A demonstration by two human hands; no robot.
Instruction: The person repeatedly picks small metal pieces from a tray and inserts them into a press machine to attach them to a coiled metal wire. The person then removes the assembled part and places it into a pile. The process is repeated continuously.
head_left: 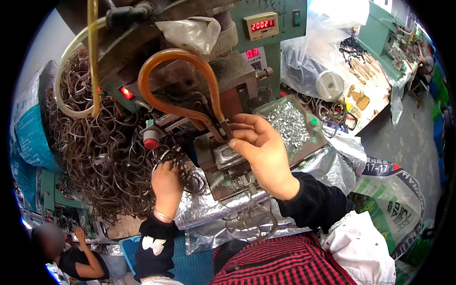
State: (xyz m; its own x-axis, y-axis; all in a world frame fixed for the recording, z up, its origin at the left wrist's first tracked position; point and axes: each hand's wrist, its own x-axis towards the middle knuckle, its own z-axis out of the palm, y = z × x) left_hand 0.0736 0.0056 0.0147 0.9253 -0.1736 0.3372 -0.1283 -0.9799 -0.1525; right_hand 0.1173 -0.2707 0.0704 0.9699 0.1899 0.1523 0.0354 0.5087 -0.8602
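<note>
My right hand (266,154) is closed at the machine, thumb and fingers pinching the dark ends of an amber-brown tube-like loop (145,78). The loop arches up and left in front of the press head. Just under these fingers lies a small metal die plate (228,156) on the machine bed. My left hand (167,183) is lower left, its fingers curled down at the edge of a large heap of dark brown curved loops (111,161). Whatever its fingertips grip is hidden among the loops.
A tray of small silvery metal pieces (287,122) stands right of the die. Left of it, a red push button (151,143) juts out. Silvery sheeting (242,209) drapes the front edge. Clear plastic bags (304,61) and a work table (365,80) stand right. Other people (85,259) sit farther off.
</note>
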